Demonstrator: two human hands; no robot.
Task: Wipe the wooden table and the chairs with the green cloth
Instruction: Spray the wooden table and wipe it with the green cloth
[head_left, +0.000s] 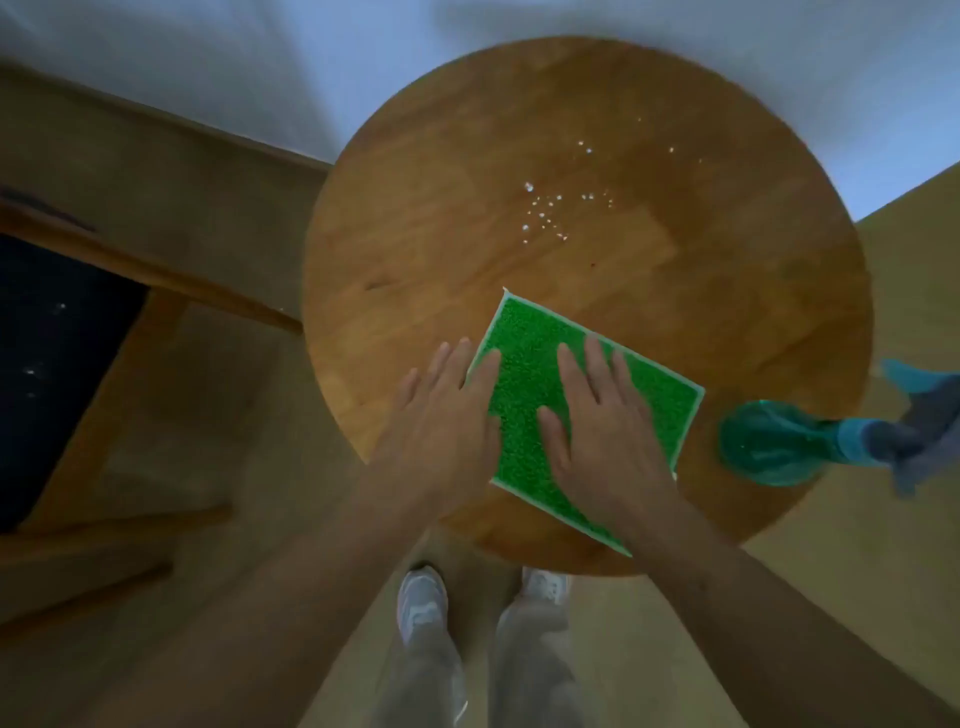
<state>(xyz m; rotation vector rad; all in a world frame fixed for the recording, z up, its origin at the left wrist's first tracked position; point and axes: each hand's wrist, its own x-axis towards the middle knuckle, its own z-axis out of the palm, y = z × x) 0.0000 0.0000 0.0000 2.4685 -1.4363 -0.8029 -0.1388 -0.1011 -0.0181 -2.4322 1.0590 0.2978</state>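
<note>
Lying flat on round wooden table (519, 234): rectangular green cloth (535, 343); right hand (602, 415) spread flat atop it; left hand (441, 415) flat, fingertips on its edge; teal spray bottle (769, 441) beside cloth.

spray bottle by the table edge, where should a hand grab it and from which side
Grip the spray bottle round its narrow neck, just below the trigger head, coming from the right. It stands upright at the table rim, and the green cloth and right hand crowd its left.

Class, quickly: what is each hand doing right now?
Left hand: open, fingertips on the green cloth's edge.
Right hand: open, flat on the green cloth.
</note>
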